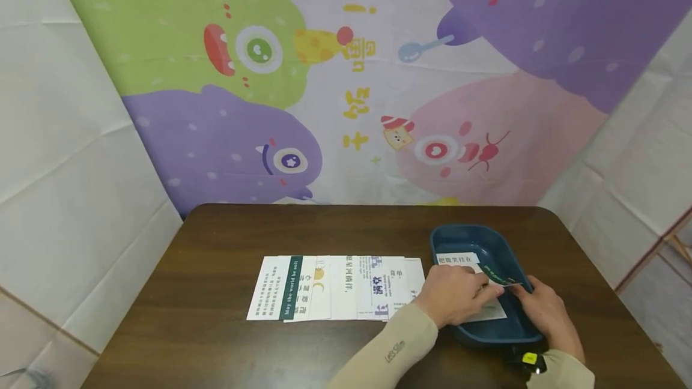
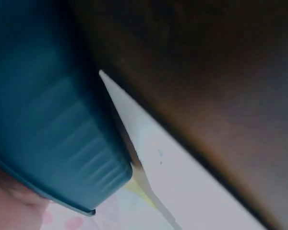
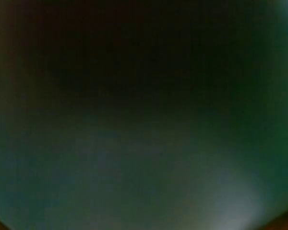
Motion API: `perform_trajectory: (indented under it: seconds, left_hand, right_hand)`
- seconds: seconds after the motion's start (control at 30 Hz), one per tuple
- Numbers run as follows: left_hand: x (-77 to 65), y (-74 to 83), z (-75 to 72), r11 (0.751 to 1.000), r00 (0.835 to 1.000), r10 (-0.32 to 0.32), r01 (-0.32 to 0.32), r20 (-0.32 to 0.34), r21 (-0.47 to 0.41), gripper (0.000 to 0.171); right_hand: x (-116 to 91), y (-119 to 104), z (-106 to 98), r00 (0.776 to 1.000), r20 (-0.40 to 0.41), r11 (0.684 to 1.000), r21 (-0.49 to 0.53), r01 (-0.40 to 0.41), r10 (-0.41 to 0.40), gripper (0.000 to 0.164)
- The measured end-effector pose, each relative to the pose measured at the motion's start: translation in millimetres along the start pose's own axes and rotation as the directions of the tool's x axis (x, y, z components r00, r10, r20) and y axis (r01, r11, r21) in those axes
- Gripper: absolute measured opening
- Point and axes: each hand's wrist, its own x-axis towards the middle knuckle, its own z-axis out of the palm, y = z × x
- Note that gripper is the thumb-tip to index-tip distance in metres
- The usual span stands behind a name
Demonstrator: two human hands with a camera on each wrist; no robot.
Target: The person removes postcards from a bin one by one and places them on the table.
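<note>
Over the dark blue tray (image 1: 520, 317), my left hand (image 1: 453, 294) pinches a card with a dark green band (image 1: 492, 274), its fingers pointing right. My right hand (image 1: 550, 312) reaches in over the tray's right rim, and its fingertips grip the far end of that tilted card. Beneath the hands, white printed cards (image 1: 456, 259) lie in the tray, partly covered. The left wrist view has the tray's ribbed outer wall (image 2: 62, 134) with a white card (image 2: 168, 158) beside it. The right wrist view is too dark and blurred to make out anything.
Left of the tray, a row of overlapping printed cards (image 1: 337, 287) lies on the brown table (image 1: 216, 293). A cartoon-printed cloth (image 1: 346, 179) hangs behind the table, with white cloth (image 1: 81, 137) at the sides.
</note>
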Motion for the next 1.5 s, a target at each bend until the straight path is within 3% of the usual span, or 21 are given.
perform_trajectory:
  seconds: [0.1, 0.17, 0.27, 0.33, 0.4, 0.47, 0.57, 0.63, 0.7, 0.87, 0.93, 1.0, 1.03, 1.1, 1.23, 1.27, 1.33, 1.43, 1.5]
  left_hand:
    - [-3.9, 0.7, -0.1, 0.999, 0.998, -0.008, 0.006, -0.058, -0.037, 0.059]
    - [-7.4, 0.9, -1.3, 0.995, 0.994, -0.037, 0.027, -0.102, -0.100, 0.062]
    - [-13.5, 0.2, -5.4, 0.953, 0.977, -0.122, 0.066, -0.175, -0.296, 0.053]
    - [-18.1, -0.8, -9.9, 0.899, 0.951, -0.194, 0.074, -0.241, -0.431, 0.038]
    - [-23.9, -2.1, -18.1, 0.824, 0.917, -0.279, 0.076, -0.284, -0.561, 0.027]
    - [-30.9, -4.6, -30.1, 0.744, 0.880, -0.369, 0.087, -0.300, -0.663, 0.032]
    - [-43.4, -13.9, -56.6, 0.628, 0.831, -0.489, 0.124, -0.266, -0.768, 0.043]
    - [-54.3, -25.9, -76.5, 0.586, 0.812, -0.529, 0.138, -0.248, -0.798, 0.050]
    - [-68.4, -42.7, -96.7, 0.581, 0.805, -0.545, 0.160, -0.236, -0.798, 0.056]
    - [-118.2, -100.2, -135.8, 0.670, 0.797, -0.561, 0.277, -0.226, -0.689, 0.066]
    - [-142.1, -127.0, -144.7, 0.687, 0.794, -0.576, 0.341, -0.194, -0.642, 0.067]
    - [-169.3, -153.8, -149.8, 0.685, 0.792, -0.597, 0.424, -0.125, -0.592, 0.067]
    - [-184.0, -166.4, -151.1, 0.670, 0.785, -0.615, 0.475, -0.068, -0.570, 0.068]
    - [-212.7, -190.1, -151.0, 0.614, 0.755, -0.653, 0.578, 0.065, -0.538, 0.071]
    - [-257.5, -224.7, -144.8, 0.510, 0.661, -0.709, 0.722, 0.247, -0.468, 0.083]
    - [-264.3, -230.8, -142.8, 0.495, 0.649, -0.714, 0.734, 0.263, -0.466, 0.086]
    - [-273.4, -238.9, -139.4, 0.487, 0.638, -0.719, 0.745, 0.275, -0.455, 0.089]
    - [-277.7, -243.3, -136.0, 0.464, 0.623, -0.726, 0.757, 0.292, -0.461, 0.090]
    - [-277.6, -243.3, -133.5, 0.435, 0.595, -0.742, 0.778, 0.310, -0.453, 0.090]
  right_hand:
    - [-0.1, 2.2, -0.1, 0.999, -0.017, 0.999, -0.021, 0.032, -0.032, 0.058]
    - [-0.5, 3.1, -0.5, 0.999, -0.013, 0.999, -0.025, 0.034, -0.035, 0.061]
    - [-1.2, 2.1, -1.4, 1.000, 0.009, 1.000, 0.004, 0.000, -0.001, 0.076]
    - [-1.6, 0.4, -1.9, 0.999, 0.025, 0.999, 0.031, -0.029, 0.028, 0.085]
    - [-2.2, -1.6, -2.0, 0.998, 0.035, 0.997, 0.053, -0.053, 0.051, 0.087]
    - [-2.5, -3.3, -1.9, 0.997, 0.037, 0.996, 0.057, -0.065, 0.063, 0.087]
    - [-3.3, -6.7, -1.9, 0.997, 0.034, 0.996, 0.057, -0.070, 0.069, 0.087]
    - [-3.6, -8.3, -1.6, 0.997, 0.031, 0.996, 0.051, -0.072, 0.071, 0.087]
    - [-3.5, -9.1, -1.1, 0.997, 0.036, 0.996, 0.049, -0.074, 0.072, 0.089]
    - [-3.0, -7.5, -0.9, 0.994, 0.056, 0.994, 0.059, -0.096, 0.093, 0.095]
    - [-3.4, -6.0, -1.2, 0.992, 0.067, 0.992, 0.068, -0.110, 0.106, 0.098]
    - [-3.5, -4.5, -1.4, 0.992, 0.074, 0.992, 0.069, -0.109, 0.104, 0.099]
    - [-3.3, -4.4, -1.4, 0.992, 0.077, 0.992, 0.069, -0.108, 0.103, 0.099]
    - [-3.3, -4.1, -1.3, 0.991, 0.084, 0.992, 0.070, -0.109, 0.103, 0.101]
    - [-3.0, -3.9, -2.2, 0.992, 0.079, 0.993, 0.058, -0.104, 0.100, 0.100]
    - [-2.9, -3.8, -2.5, 0.992, 0.076, 0.993, 0.055, -0.104, 0.100, 0.100]
    - [-2.5, -3.8, -2.7, 0.992, 0.073, 0.993, 0.047, -0.107, 0.104, 0.099]
    - [-2.2, -3.7, -1.9, 0.992, 0.075, 0.993, 0.042, -0.109, 0.105, 0.098]
    - [-2.0, -4.0, -0.9, 0.991, 0.081, 0.993, 0.044, -0.109, 0.105, 0.099]
